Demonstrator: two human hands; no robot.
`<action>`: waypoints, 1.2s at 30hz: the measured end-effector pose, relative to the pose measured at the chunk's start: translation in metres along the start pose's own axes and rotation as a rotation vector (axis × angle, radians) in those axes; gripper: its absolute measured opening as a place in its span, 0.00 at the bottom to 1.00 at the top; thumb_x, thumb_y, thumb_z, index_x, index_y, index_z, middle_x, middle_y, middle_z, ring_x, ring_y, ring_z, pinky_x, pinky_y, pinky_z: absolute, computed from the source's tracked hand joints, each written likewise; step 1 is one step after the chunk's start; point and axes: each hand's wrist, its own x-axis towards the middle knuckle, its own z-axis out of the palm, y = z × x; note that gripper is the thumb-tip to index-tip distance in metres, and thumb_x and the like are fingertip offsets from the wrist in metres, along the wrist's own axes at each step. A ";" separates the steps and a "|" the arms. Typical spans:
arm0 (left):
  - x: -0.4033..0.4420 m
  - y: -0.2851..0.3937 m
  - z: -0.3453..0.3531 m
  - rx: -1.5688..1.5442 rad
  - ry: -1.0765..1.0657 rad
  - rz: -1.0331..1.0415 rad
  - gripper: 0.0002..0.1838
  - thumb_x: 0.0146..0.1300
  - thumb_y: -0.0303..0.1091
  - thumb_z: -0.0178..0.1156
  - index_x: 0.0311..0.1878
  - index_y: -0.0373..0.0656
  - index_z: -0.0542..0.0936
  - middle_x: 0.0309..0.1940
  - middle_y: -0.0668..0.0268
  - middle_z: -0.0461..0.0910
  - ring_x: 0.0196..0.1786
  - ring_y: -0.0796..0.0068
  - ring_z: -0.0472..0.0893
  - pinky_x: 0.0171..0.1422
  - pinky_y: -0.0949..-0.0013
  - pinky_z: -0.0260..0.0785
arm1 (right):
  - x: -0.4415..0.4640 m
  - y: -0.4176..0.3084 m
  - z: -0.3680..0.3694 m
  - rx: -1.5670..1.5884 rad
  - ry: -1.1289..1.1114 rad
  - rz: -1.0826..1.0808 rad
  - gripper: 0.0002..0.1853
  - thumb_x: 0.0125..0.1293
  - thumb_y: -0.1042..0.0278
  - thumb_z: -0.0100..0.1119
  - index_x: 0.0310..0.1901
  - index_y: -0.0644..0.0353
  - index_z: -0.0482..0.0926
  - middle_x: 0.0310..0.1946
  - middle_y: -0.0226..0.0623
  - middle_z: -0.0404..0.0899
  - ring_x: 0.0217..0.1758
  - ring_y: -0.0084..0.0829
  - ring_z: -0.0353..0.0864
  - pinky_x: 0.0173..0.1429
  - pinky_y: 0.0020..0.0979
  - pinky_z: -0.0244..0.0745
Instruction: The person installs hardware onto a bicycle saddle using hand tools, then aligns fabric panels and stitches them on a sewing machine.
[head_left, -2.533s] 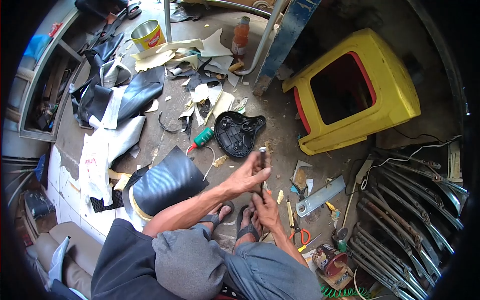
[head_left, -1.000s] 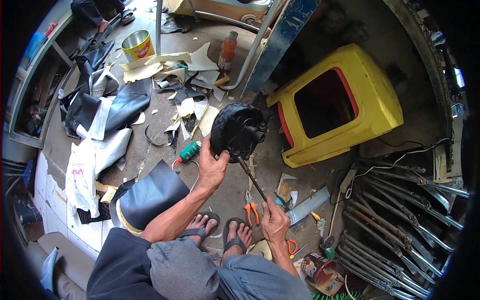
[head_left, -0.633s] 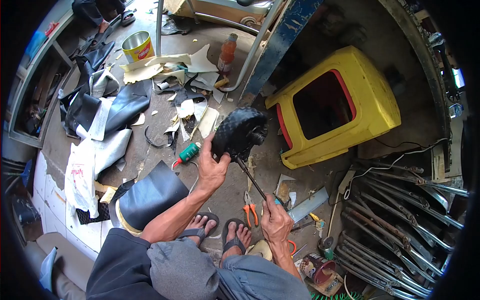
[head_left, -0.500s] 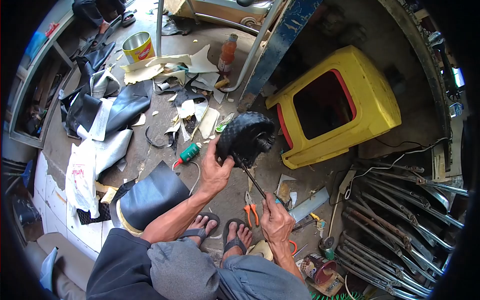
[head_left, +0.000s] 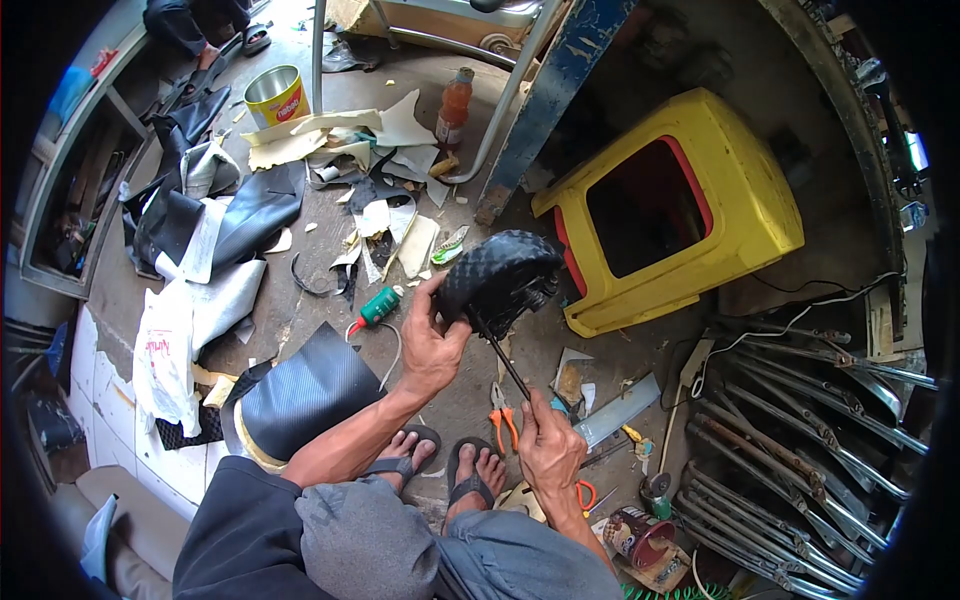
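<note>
A black bicycle seat (head_left: pixel 500 275) with a checkered cover is tilted up off the floor, its edge gripped by my left hand (head_left: pixel 432 345). Its underside faces right and is mostly in shadow. My right hand (head_left: pixel 550 440) is closed round the lower end of a thin dark rod-like tool (head_left: pixel 508 366). The tool's upper end meets the seat's lower edge beside my left thumb; its tip is hidden there. On the floor left of my left hand lies a green tube with a red nozzle (head_left: pixel 378 306). Orange-handled pliers (head_left: pixel 502 420) rest between my forearms.
A yellow plastic stool (head_left: pixel 735 190) lies on its side at the right, above a stack of metal tubes (head_left: pixel 790 440). Material scraps (head_left: pixel 265 205), a tin (head_left: pixel 275 97) and an orange bottle (head_left: pixel 454 110) occupy the upper left and middle. Another person's foot (head_left: pixel 207 56) shows at top left.
The seat has been picked up from the floor into my left hand. Lately it has tilted further and shifted slightly right and down, the tool still against it.
</note>
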 end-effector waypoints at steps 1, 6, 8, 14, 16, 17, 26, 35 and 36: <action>-0.001 0.000 -0.001 0.034 -0.012 -0.002 0.30 0.61 0.16 0.60 0.68 0.38 0.68 0.55 0.61 0.79 0.58 0.73 0.80 0.59 0.71 0.77 | 0.000 0.000 -0.001 -0.018 -0.021 0.001 0.16 0.67 0.66 0.66 0.56 0.52 0.85 0.26 0.43 0.82 0.22 0.44 0.83 0.25 0.41 0.74; -0.003 -0.008 -0.007 0.149 -0.075 0.052 0.31 0.58 0.16 0.62 0.67 0.40 0.70 0.57 0.60 0.77 0.59 0.72 0.80 0.58 0.69 0.79 | 0.001 0.002 0.006 0.177 -0.010 0.047 0.11 0.68 0.65 0.66 0.49 0.57 0.85 0.30 0.46 0.82 0.30 0.48 0.84 0.33 0.43 0.76; -0.007 -0.007 -0.008 0.210 -0.095 0.102 0.32 0.57 0.16 0.63 0.67 0.40 0.71 0.59 0.59 0.76 0.59 0.72 0.80 0.58 0.69 0.80 | -0.002 0.007 0.015 0.272 0.027 0.059 0.10 0.68 0.65 0.66 0.46 0.59 0.84 0.32 0.47 0.82 0.33 0.49 0.84 0.36 0.43 0.77; -0.014 -0.011 -0.006 0.393 -0.092 0.256 0.33 0.52 0.15 0.63 0.65 0.40 0.72 0.59 0.52 0.77 0.64 0.55 0.80 0.69 0.57 0.74 | -0.017 0.019 0.043 0.376 -0.037 0.258 0.11 0.69 0.63 0.66 0.44 0.62 0.83 0.33 0.45 0.85 0.34 0.45 0.85 0.38 0.38 0.76; -0.019 0.002 -0.006 0.429 -0.164 0.344 0.34 0.50 0.15 0.63 0.65 0.40 0.72 0.59 0.51 0.77 0.65 0.51 0.78 0.72 0.54 0.70 | -0.021 0.024 0.052 0.610 -0.188 0.507 0.12 0.72 0.62 0.62 0.45 0.63 0.83 0.32 0.41 0.86 0.31 0.34 0.85 0.38 0.35 0.76; -0.021 0.007 -0.005 0.461 -0.232 0.431 0.35 0.49 0.14 0.63 0.65 0.40 0.72 0.60 0.50 0.77 0.67 0.48 0.77 0.75 0.51 0.67 | -0.021 0.028 0.052 0.604 -0.237 0.532 0.14 0.74 0.60 0.59 0.46 0.63 0.84 0.31 0.39 0.87 0.29 0.27 0.82 0.38 0.33 0.76; -0.041 0.006 0.010 0.467 -0.284 0.462 0.37 0.49 0.14 0.62 0.67 0.39 0.71 0.63 0.49 0.74 0.68 0.46 0.75 0.77 0.50 0.64 | -0.023 0.017 0.030 0.597 -0.079 0.520 0.13 0.70 0.61 0.66 0.42 0.65 0.82 0.34 0.44 0.88 0.35 0.36 0.86 0.43 0.37 0.78; -0.058 0.010 0.026 0.470 -0.203 0.355 0.35 0.53 0.15 0.61 0.68 0.37 0.69 0.63 0.44 0.72 0.67 0.43 0.74 0.72 0.53 0.68 | -0.022 0.050 0.027 0.182 0.116 0.099 0.10 0.73 0.64 0.60 0.40 0.64 0.81 0.29 0.48 0.79 0.33 0.50 0.80 0.39 0.43 0.74; -0.058 0.009 0.027 0.475 -0.181 0.321 0.35 0.54 0.16 0.61 0.68 0.37 0.68 0.63 0.44 0.72 0.66 0.42 0.75 0.72 0.53 0.68 | -0.021 0.050 0.025 0.183 0.121 0.089 0.10 0.73 0.64 0.60 0.40 0.64 0.81 0.29 0.48 0.79 0.33 0.50 0.80 0.39 0.43 0.74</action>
